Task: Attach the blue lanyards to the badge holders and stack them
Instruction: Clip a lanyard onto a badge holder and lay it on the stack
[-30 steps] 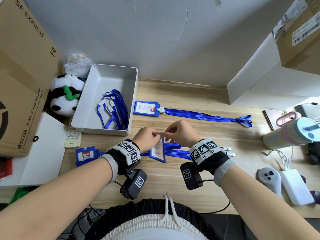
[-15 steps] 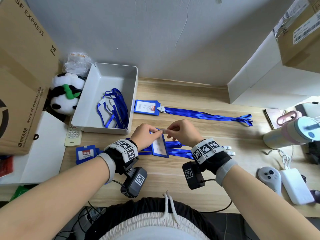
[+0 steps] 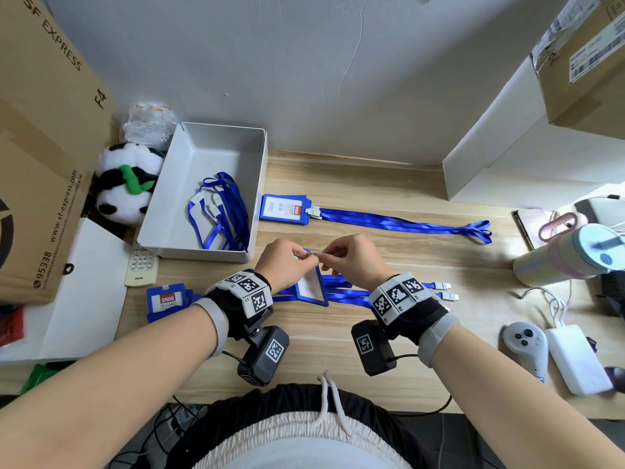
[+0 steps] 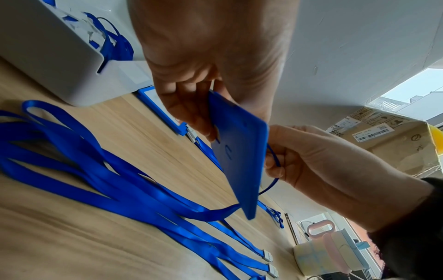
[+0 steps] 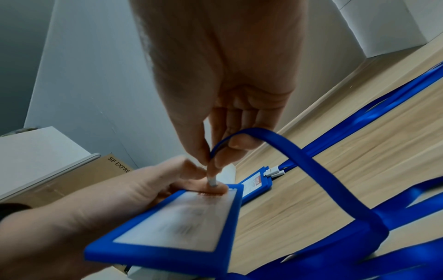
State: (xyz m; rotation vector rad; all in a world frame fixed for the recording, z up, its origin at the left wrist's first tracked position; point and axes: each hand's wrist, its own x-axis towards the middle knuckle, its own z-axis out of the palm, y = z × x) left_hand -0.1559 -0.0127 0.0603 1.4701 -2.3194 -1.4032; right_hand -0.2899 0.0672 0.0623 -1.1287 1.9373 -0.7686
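My left hand holds a blue badge holder by its top edge, raised off the desk; its back shows in the left wrist view, its clear front in the right wrist view. My right hand pinches a lanyard's white clip against the holder's top edge. That blue lanyard trails down to several loose lanyards on the desk. A finished badge with lanyard lies further back. More badge holders are stacked at the left.
A grey tray holding spare lanyards stands at the back left, beside a panda toy and a remote. At the right are a cup, a controller and a white charger. Cardboard boxes flank both sides.
The held badge holder has turned from edge-on toward showing its clear front. Both hands have risen slightly and stay pressed together at its top edge.
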